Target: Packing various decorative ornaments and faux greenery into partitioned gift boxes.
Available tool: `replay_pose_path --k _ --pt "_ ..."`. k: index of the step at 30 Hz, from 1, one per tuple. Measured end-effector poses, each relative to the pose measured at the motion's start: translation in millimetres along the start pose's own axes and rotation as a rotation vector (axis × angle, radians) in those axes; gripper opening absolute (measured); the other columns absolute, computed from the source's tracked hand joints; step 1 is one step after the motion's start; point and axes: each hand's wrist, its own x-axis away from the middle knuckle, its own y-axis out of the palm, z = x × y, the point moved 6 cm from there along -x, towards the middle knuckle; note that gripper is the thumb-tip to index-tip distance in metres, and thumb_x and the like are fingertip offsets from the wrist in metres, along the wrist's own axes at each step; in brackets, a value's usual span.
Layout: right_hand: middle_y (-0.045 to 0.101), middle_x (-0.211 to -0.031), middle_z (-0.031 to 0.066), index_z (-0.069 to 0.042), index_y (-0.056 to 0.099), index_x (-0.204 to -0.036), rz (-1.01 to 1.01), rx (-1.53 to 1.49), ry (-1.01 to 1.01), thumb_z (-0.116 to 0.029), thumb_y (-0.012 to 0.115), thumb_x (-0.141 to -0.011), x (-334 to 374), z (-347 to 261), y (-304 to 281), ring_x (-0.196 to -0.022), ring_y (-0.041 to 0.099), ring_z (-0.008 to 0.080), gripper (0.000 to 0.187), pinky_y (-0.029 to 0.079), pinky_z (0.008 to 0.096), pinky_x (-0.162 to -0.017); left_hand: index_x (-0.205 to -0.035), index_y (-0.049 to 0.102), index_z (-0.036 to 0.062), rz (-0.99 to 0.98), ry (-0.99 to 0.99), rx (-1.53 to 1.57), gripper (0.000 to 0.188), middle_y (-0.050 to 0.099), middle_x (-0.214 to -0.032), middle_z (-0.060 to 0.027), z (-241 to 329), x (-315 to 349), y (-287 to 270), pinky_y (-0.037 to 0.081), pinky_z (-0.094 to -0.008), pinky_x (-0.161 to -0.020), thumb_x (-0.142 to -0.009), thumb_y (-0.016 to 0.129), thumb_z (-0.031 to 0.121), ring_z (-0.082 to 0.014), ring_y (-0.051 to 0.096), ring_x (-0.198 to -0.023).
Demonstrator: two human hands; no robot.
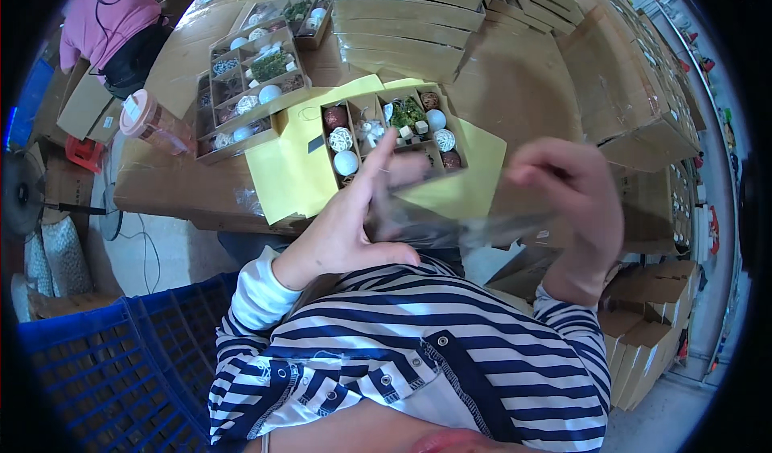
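My left hand (350, 224) is in front of the near edge of a divided cardboard box (331, 149), thumb and fingers apart, fingertips blurred. A smeared, see-through plastic film (462, 226) stretches from beside its fingers toward my right hand (575, 188). That hand is raised to the right with fingers curled; blur hides what they hold, if anything. The box lies on yellow paper sheets (277, 184). Its compartments hold a white ball (346, 163), a white woven ball (340, 139), a dark red ball (335, 117), green moss (406, 114) and other decorations, partly behind my left fingers.
Filled divided boxes (249, 91) and a pink-lidded cup (153, 119) stand on the table's left. Stacked flat cartons (406, 31) rise at the back, more boxes (627, 91) at right. A blue plastic crate (121, 364) is at lower left; a person in pink (112, 19) bends beyond.
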Motion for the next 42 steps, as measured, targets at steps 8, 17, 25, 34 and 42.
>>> replay_pose_path --k 8,17,25,34,42 --pt "0.066 -0.112 0.0051 -0.01 0.048 -0.146 0.394 -0.056 -0.133 -0.038 0.076 -0.09 -65.3 87.6 32.5 -0.099 0.058 0.0106 0.068 0.051 0.0279 -0.083 -0.134 0.038 0.008 0.495 -0.274 0.577 0.043 0.06 -0.087 -0.0046 -49.1 19.1 -51.0 0.056 -0.0265 -0.061 -0.1 0.063 0.014 -0.0167 0.068 -0.076" --pt "0.055 -0.092 -0.0015 -0.005 0.04 -0.151 0.345 -0.69 0.313 -0.021 0.074 -0.094 -38.9 164.7 81.3 -0.084 0.054 0.0075 0.067 0.045 0.023 -0.078 -0.147 0.029 0.0027 0.523 -0.443 -0.048 0.076 0.051 -0.091 -0.0024 -83.1 16.6 -66.0 0.042 -0.0204 -0.066 -0.091 0.078 0.021 -0.0068 0.048 -0.076" --pt "0.052 -0.112 0.006 -0.006 0.045 -0.148 0.392 -0.254 0.199 -0.025 0.068 -0.098 -49.4 199.7 91.0 -0.092 0.05 0.0133 0.059 0.045 0.0247 -0.082 -0.148 0.034 -0.0054 0.484 -0.573 -0.273 0.085 0.054 -0.098 -0.0038 -99.5 14.9 -82.3 0.044 -0.0224 -0.065 -0.086 0.083 0.024 -0.0094 0.05 -0.077" --pt "0.057 -0.114 0.0125 -0.003 0.052 -0.133 0.328 -0.202 0.307 -0.032 0.052 -0.106 -75.6 217.7 101.7 -0.107 0.053 0.0186 0.039 0.044 0.0323 -0.094 -0.148 0.035 -0.0046 0.404 -0.42 -0.097 0.056 0.056 -0.128 -0.0236 -119.9 -11.2 -84.1 0.043 -0.0414 -0.101 -0.104 0.053 0.025 -0.0321 0.053 -0.12" --pt "0.05 -0.135 0.0124 -0.008 0.029 -0.149 0.56 -0.54 0.256 -0.032 0.044 -0.11 -50.0 209.8 96.6 -0.123 0.046 0.0202 0.049 0.034 0.0332 -0.109 -0.158 -0.003 -0.0016 0.418 -0.237 0.084 0.078 0.025 -0.156 -0.0261 -83.9 -14.9 -70.4 0.019 -0.0415 -0.121 -0.106 0.046 0.028 -0.0347 0.027 -0.147"
